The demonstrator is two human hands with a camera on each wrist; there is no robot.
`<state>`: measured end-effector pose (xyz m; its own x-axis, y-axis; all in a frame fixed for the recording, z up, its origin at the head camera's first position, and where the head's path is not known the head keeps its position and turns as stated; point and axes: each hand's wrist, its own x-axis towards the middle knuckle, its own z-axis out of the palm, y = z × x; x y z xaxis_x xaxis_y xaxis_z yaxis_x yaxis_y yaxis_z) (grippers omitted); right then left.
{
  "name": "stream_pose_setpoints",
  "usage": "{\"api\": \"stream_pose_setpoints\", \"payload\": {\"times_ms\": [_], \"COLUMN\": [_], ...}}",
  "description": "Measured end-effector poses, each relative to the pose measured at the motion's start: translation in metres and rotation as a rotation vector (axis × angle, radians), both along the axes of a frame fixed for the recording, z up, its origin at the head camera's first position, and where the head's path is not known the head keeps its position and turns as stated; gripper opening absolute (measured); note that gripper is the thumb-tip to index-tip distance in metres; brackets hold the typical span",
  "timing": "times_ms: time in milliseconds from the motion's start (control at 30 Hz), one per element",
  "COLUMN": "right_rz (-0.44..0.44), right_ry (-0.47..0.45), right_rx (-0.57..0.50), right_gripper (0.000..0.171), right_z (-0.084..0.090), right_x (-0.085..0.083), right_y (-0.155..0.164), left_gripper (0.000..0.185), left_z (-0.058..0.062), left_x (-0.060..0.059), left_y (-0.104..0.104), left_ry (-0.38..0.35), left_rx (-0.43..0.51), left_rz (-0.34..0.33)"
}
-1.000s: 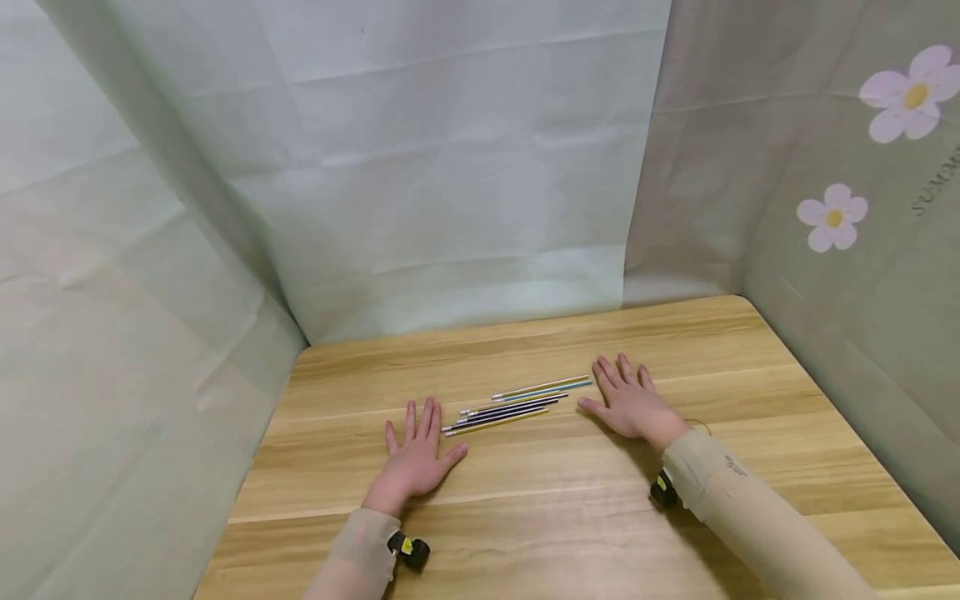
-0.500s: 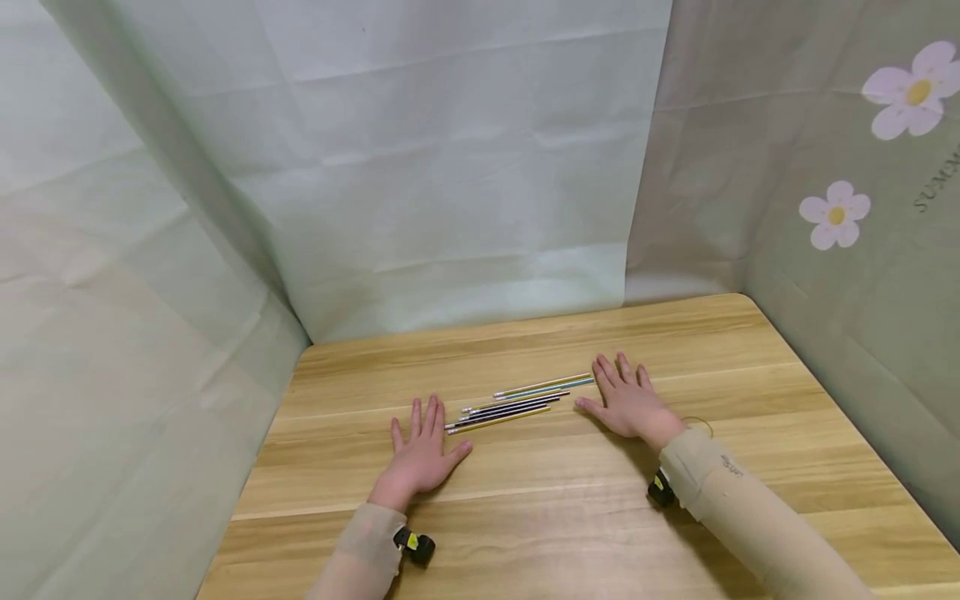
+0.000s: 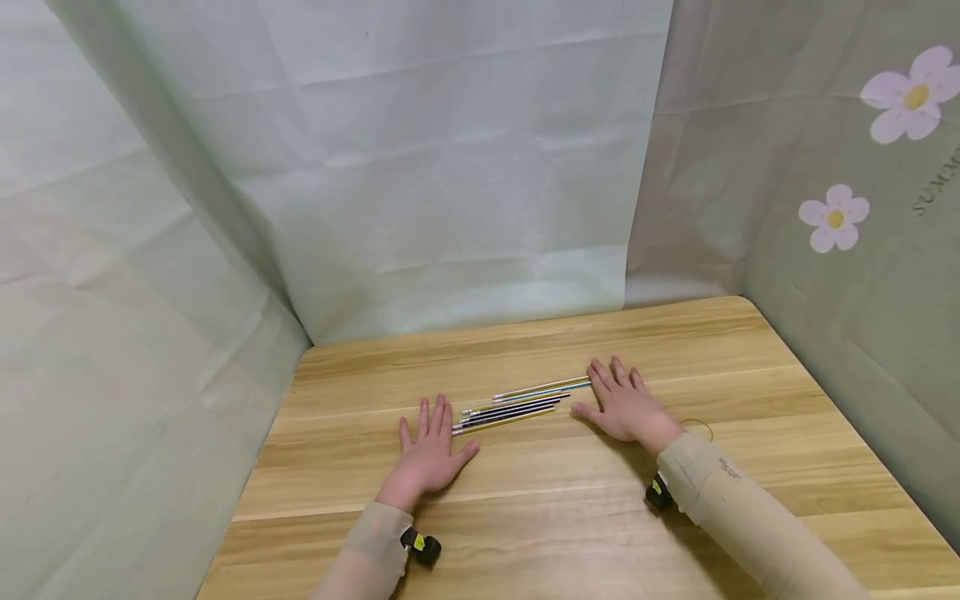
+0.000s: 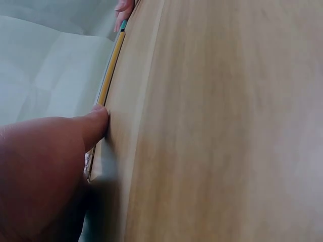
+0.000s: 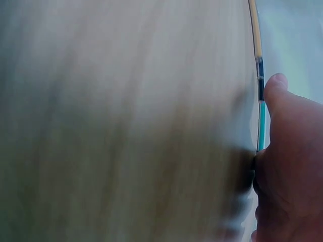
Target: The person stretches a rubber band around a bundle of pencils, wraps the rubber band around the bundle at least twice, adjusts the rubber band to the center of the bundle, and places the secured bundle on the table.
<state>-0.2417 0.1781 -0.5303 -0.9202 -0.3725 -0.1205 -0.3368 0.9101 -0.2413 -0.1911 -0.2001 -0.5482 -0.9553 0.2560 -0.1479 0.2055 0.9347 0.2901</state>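
Several pencils point(image 3: 517, 407) lie roughly side by side on the wooden table, slanting up to the right in the head view. Most are dark or yellow-striped, and a blue one point(image 3: 551, 390) is among the far pair. My left hand point(image 3: 429, 458), palm down with straight spread fingers, is against the pencils' eraser ends. On the other side my right hand point(image 3: 626, 410) lies flat, its forefinger at the tips of the far pair. In the left wrist view a yellow pencil point(image 4: 115, 63) passes behind the thumb. The right wrist view shows a teal pencil point(image 5: 261, 126) beside my thumb.
The wooden table point(image 3: 540, 517) has a rounded far right corner. Pale cloth point(image 3: 450, 183) hangs behind it and along both sides, with printed flowers on the right. A thin yellow loop point(image 3: 699, 427) lies beside the right wrist.
My left hand has slid to the right, and the near pencils' eraser ends have shifted right with it. The right hand has moved slightly left.
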Motion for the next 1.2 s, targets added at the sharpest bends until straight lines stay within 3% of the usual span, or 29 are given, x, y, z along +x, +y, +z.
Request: {"api": "stream_pose_setpoints", "payload": {"times_ms": [200,433,733,1033,1200], "right_rz": [0.025,0.056,0.046,0.039,0.029], "right_ry": [0.008,0.023,0.016,-0.016,-0.002], "right_rx": [0.016,0.024,-0.002,-0.034,-0.026], "right_gripper": [0.092,0.093,0.097,0.099,0.099], "right_z": [-0.002,-0.003,-0.006,-0.006,-0.009], "right_x": [0.005,0.01,0.011,0.013,0.01], "right_y": [-0.01,-0.021,-0.031,-0.041,-0.037], "left_gripper": [0.1,0.099,0.106,0.108,0.103], "left_z": [-0.001,-0.001,-0.017,-0.013,-0.014], "left_x": [0.003,0.001,-0.014,-0.026,-0.029], "left_y": [0.005,0.007,0.006,0.014,0.012], "left_ry": [0.029,0.029,0.02,-0.027,-0.004], "left_rx": [0.051,0.038,-0.002,0.013,0.026], "left_rz": [-0.017,-0.012,0.0,0.006,-0.002]}}
